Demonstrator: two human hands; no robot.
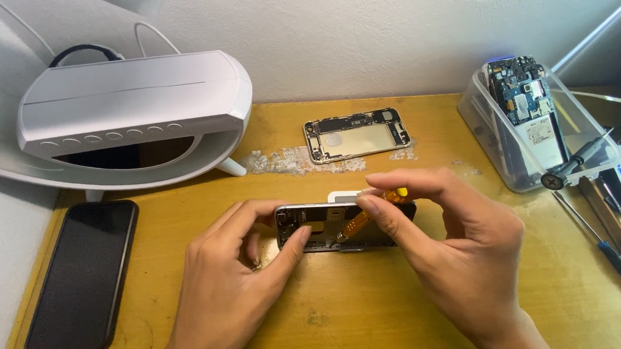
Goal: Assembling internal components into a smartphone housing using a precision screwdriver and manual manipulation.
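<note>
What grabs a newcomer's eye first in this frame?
At centre, the left hand steadies an opened silver phone body on the yellow wooden table, while the right hand pinches a small orange-handled screwdriver into it. Behind lies a bare gold phone frame; far left a black phone lies face up, under a big white curved lamp-like device. At right, a clear plastic tub holds circuit boards.

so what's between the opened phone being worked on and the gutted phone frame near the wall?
Head view: mostly bare wooden tabletop, with a patch of scraped whitish residue left of the gutted gold phone frame.
</note>
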